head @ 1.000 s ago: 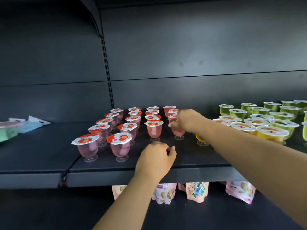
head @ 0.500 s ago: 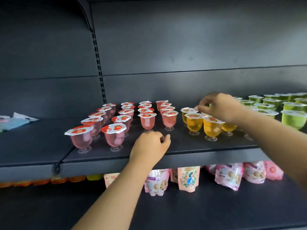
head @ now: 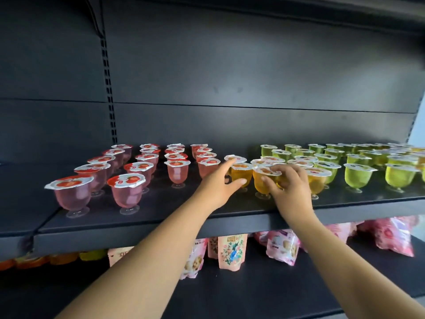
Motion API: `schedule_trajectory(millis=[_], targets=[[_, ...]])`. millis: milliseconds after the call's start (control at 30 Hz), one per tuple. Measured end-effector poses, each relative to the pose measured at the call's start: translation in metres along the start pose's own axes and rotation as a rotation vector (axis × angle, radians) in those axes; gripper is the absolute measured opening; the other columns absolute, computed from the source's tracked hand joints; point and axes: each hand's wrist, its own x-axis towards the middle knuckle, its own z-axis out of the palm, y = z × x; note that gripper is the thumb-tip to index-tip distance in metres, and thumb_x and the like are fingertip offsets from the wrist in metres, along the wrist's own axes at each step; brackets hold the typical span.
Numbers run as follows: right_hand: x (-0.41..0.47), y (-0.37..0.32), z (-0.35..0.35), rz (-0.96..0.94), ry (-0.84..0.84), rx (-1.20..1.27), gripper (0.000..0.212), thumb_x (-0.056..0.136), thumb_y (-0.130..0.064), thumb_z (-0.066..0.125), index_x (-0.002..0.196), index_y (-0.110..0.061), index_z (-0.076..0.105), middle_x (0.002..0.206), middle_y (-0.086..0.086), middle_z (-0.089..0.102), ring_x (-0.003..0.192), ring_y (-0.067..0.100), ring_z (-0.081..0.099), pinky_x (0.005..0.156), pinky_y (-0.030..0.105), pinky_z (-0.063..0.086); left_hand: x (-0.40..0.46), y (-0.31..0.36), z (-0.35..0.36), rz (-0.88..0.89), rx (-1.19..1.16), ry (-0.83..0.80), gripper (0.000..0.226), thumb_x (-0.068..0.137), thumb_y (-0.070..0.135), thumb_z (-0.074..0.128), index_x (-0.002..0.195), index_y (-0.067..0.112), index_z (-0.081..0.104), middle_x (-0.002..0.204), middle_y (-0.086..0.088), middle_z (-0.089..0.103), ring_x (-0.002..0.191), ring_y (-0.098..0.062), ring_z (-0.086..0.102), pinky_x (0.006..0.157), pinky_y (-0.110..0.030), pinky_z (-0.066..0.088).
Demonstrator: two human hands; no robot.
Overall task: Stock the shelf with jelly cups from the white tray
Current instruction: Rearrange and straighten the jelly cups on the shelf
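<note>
Pink jelly cups in rows at left of the shelf. Left hand, fingers apart, touching an orange cup; right hand, fingers clamped on another orange cup. Tight spacing, narrow feet: likely toppling of neighbours at any nudge. White tray nowhere in view.

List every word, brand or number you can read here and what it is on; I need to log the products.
None can be read.
Pink jelly cup lids: fruit picture only, print blurred.
Orange jelly cup lids: print too small.
Pouches on the lower shelf: characters at the top, too blurred.
</note>
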Motion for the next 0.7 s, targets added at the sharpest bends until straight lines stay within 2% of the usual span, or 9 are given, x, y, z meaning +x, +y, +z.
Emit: schedule_trajectory(millis=[67,167,267,367,467,567,633,700], targets=[[0.002,0.001,0.001,-0.010,0.001,-0.012,0.031,0.083,-0.021,0.066,0.112,-0.009,0.062,0.127,0.006,0.047,0.118,0.017,0.044,0.091,0.017,0.034,0.005,-0.002,0.000,0.006,0.022,0.004,0.051,0.091,0.024,0.057,0.139,0.027,0.038,0.134,-0.002,0.051,0.116,-0.014,0.054,0.090,-0.022,0.040],[0.007,-0.001,0.001,0.044,-0.017,-0.027,0.030,0.084,-0.022,0.066,0.111,-0.011,0.061,0.127,0.004,0.049,0.118,0.015,0.043,0.085,0.008,0.027,0.010,-0.003,0.004,0.015,0.100,0.040,0.041,0.090,0.022,0.058,0.130,0.023,0.046,0.124,-0.001,0.057,0.109,-0.017,0.057,0.089,-0.027,0.044],[0.009,-0.004,0.001,0.101,-0.058,-0.001,0.033,0.085,-0.023,0.065,0.115,-0.014,0.058,0.131,0.000,0.044,0.119,0.014,0.045,0.091,0.016,0.033,0.017,-0.002,0.009,0.040,0.168,0.078,0.036,0.089,0.022,0.059,0.122,0.021,0.045,0.112,0.004,0.054,0.099,-0.013,0.056,0.080,-0.026,0.045],[0.009,-0.004,-0.002,0.117,-0.070,0.022,0.036,0.084,-0.022,0.067,0.117,-0.015,0.056,0.132,0.000,0.042,0.116,0.014,0.046,0.094,0.019,0.037,0.023,0.000,0.013,0.063,0.155,0.076,0.032,0.088,0.019,0.061,0.115,0.019,0.044,0.107,0.006,0.046,0.099,-0.015,0.053,0.081,-0.029,0.045],[0.008,-0.004,-0.004,0.149,-0.083,0.083,0.035,0.085,-0.020,0.066,0.118,-0.014,0.056,0.133,0.001,0.041,0.112,0.016,0.049,0.096,0.024,0.042,0.024,-0.003,0.013,0.064,0.119,0.126,0.024,0.087,0.018,0.062,0.102,0.021,0.045,0.105,0.003,0.051,0.094,-0.017,0.055,0.076,-0.025,0.040],[0.006,0.001,-0.006,0.153,-0.115,0.112,0.033,0.085,-0.021,0.065,0.117,-0.017,0.056,0.135,0.000,0.040,0.116,0.017,0.048,0.095,0.022,0.041,0.021,-0.004,0.017,0.055,0.133,0.173,0.024,0.085,0.019,0.065,0.098,0.022,0.045,0.103,0.000,0.056,0.092,-0.020,0.057,0.079,-0.028,0.043],[0.007,0.004,-0.008,0.150,-0.122,0.151,0.033,0.085,-0.021,0.066,0.116,-0.018,0.055,0.135,0.001,0.040,0.117,0.020,0.049,0.098,0.027,0.043,0.017,-0.001,0.018,0.057,0.143,0.195,0.025,0.083,0.020,0.066,0.096,0.024,0.045,0.103,-0.001,0.059,0.093,-0.021,0.059,0.083,-0.035,0.048],[0.008,0.006,-0.012,0.181,-0.151,0.180,0.042,0.083,-0.025,0.068,0.122,-0.019,0.052,0.135,0.003,0.041,0.118,0.022,0.049,0.100,0.033,0.043,0.012,0.002,0.019,0.052,0.154,0.220,0.025,0.083,0.020,0.067,0.094,0.025,0.045,0.103,-0.002,0.060,0.092,-0.020,0.059,0.084,-0.035,0.048]])
